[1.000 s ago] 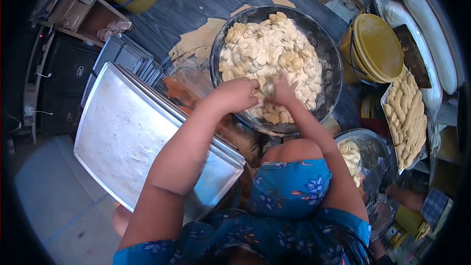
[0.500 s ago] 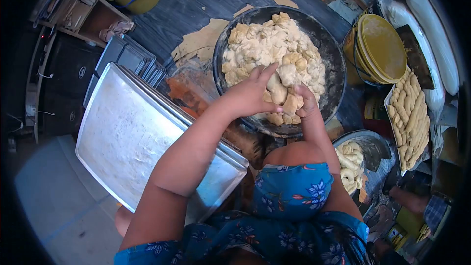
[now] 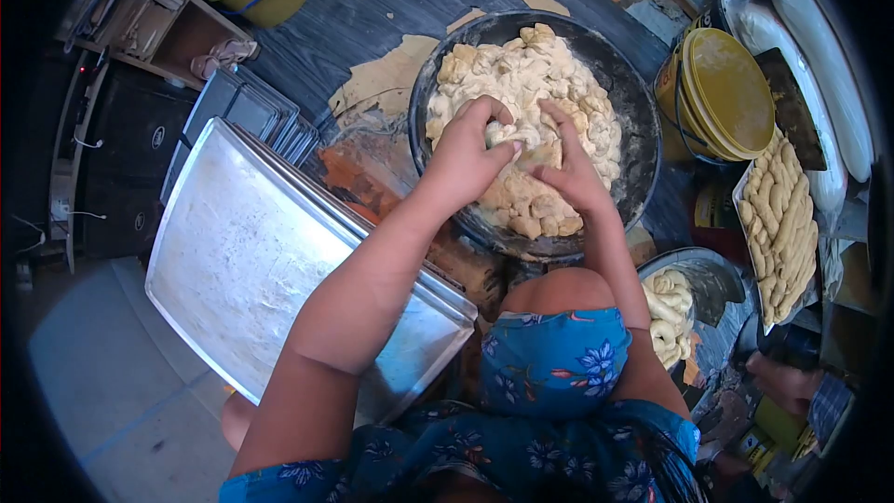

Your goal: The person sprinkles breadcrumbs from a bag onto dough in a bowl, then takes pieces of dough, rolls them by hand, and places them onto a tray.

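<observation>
A wide dark basin (image 3: 643, 144) holds a heap of pale, lumpy dough pieces (image 3: 577, 98), some more golden than others. Above the left part of the heap, my left hand (image 3: 466, 156) curls its fingers and thumb round a piece of dough (image 3: 507, 134). My right hand (image 3: 579, 177) is over the heap's right side, thumb and fingers spread apart, with nothing gripped between them. Its fingertips point toward the dough in my left hand, and more lumps show just below both hands.
Metal baking trays (image 3: 251, 251) lean at my left. A smaller basin (image 3: 712, 289) with dough rings or twists stands at right, near a tray of shaped dough strips (image 3: 778, 224). Beyond are a lidded yellow bucket (image 3: 731, 93) and another person's arm or leg (image 3: 782, 382).
My hands have moved apart. The left has shifted slightly left and up with dough in its fingers; the right has opened, and the lumps held between both hands are gone from there.
</observation>
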Demonstrator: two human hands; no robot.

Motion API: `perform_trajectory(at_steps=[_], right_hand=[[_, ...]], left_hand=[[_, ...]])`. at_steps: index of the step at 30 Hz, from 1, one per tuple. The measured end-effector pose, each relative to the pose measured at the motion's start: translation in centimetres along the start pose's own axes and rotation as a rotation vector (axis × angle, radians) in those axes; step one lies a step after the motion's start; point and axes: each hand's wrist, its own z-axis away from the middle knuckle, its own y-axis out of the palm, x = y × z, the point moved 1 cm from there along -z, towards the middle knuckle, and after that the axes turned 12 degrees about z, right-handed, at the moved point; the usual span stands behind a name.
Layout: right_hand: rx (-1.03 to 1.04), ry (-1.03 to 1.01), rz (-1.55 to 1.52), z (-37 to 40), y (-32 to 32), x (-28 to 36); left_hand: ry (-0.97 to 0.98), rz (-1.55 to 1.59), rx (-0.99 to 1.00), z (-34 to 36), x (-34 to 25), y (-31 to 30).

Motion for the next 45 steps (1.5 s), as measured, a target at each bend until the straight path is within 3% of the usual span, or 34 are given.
perform_trajectory(at_steps=[3, 5, 9, 12, 13, 16, 19, 21, 24, 27, 30, 33, 36, 37, 43, 45], right_hand=[[0.077, -0.010, -0.133, -0.2, 1.5, 0.7], [0.102, 0.116, -0.255, -0.4, 1.9, 0.2], [0.012, 0.212, 0.107, -0.8, 0.7, -3.8], [-0.063, 0.204, 0.484, 0.1, 0.5, -6.0], [-0.018, 0.313, 0.603, 0.2, 0.4, -5.3], [-0.038, 0.236, 0.559, -0.2, 1.2, -6.5], [0.024, 0.115, 0.993, 0.9, 5.9, -9.6], [0.183, 0.009, 1.184, 2.6, 10.5, -12.0], [0.270, -0.197, 1.103, 7.0, 12.6, -12.6], [0.330, -0.181, 1.175, 6.6, 11.6, -12.0], [0.516, 0.109, 1.045, 5.5, 11.1, -11.9], [0.514, 0.205, 1.023, 5.2, 10.0, -10.9], [0.293, 0.369, 0.427, 4.2, 8.7, -13.5], [0.306, 0.627, 0.016, 3.4, 7.6, -13.7], [0.095, 0.466, -0.846, 0.7, 0.9, -1.5], [0.013, 0.235, -0.617, 0.3, -0.2, 0.7]], left_hand=[[0.218, 0.011, -0.001, -0.1, 0.0, 0.1], [0.224, 0.035, -0.013, 0.1, -0.4, 0.4], [0.327, -0.080, -0.095, 0.0, -0.2, 0.1], [0.240, -0.051, -0.091, 0.0, -0.5, -0.4], [0.189, -0.087, -0.052, -0.1, -0.4, -0.4], [0.083, -0.229, 0.044, 0.0, 0.9, -0.2], [0.062, -0.393, 0.098, 0.2, 2.2, 0.0], [-0.004, -0.426, 0.131, 0.4, 1.8, -0.1], [-0.023, -0.471, 0.178, 0.4, 1.7, -0.2], [-0.026, -0.534, 0.267, 0.5, 2.0, -0.1], [-0.009, -0.575, 0.296, 0.6, 2.3, 0.2], [-0.039, -0.534, 0.327, 0.6, 2.0, 0.0], [-0.039, -0.533, 0.360, 0.7, 2.0, -0.1], [-0.064, -0.533, 0.382, 0.7, 1.9, 0.0], [-0.133, -0.344, 0.416, 0.9, 0.8, 0.6], [-0.176, -0.241, 0.470, 0.7, -0.3, 0.7]])
